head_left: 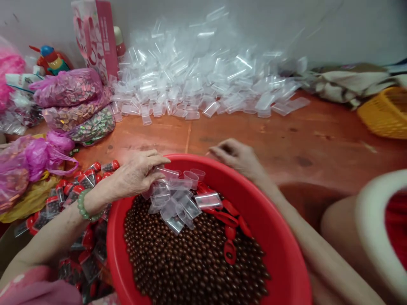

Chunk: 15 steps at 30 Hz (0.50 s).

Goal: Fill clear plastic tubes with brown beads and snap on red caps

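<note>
A large red basin (206,157) holds many small round brown balls (178,262). On top of them lies a heap of clear plastic cases (181,201), with several red caps (226,218) to its right. My left hand (138,173), wearing a green bead bracelet (83,205), reaches over the basin's left far rim, its fingers closed around a clear case at the heap's edge. Just beyond the far rim, near the tabletop, is my right hand (237,156). Its fingers are curled; whatever they may hold is hidden.
A big pile of clear cases (203,80) lies against the wall on the wooden table (254,131). Filled red-capped cases (87,180) and pink bags (73,89) crowd the left. A pale-rimmed tub (370,216) and yellow basket (383,112) stand right.
</note>
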### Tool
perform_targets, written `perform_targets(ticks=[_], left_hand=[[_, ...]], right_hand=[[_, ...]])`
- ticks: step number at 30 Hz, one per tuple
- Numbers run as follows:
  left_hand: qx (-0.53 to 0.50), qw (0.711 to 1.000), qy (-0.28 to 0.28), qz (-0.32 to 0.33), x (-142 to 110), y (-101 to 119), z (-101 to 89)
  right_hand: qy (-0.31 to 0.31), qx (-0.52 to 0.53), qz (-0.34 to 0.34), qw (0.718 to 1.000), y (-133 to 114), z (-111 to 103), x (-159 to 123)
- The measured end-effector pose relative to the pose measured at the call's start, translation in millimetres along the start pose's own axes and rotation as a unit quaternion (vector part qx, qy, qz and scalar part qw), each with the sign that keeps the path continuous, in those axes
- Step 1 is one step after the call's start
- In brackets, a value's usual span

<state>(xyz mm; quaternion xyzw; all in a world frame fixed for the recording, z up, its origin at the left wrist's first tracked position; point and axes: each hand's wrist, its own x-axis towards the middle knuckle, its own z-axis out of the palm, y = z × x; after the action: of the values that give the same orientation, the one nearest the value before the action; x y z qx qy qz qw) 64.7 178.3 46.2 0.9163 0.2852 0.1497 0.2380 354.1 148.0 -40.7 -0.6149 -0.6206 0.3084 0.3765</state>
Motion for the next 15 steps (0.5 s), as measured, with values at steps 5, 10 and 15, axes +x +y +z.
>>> perform_targets(ticks=[5, 10, 15], left_hand=[[-0.063, 0.996, 0.065, -0.024, -16, 7, -0.7], [-0.202, 0.970, 0.092, -0.103, -35, 20, 13.2], [-0.363, 0.908, 0.132, -0.161, -51, 41, 22.2]], right_hand=[[0.135, 0.067, -0.017, 0.988, -70, -27, -37], [-0.053, -0.076, -0.116, 0.989, -107, -6, -51], [-0.139, 0.032, -0.128, 0.982, -117, 28, -76]])
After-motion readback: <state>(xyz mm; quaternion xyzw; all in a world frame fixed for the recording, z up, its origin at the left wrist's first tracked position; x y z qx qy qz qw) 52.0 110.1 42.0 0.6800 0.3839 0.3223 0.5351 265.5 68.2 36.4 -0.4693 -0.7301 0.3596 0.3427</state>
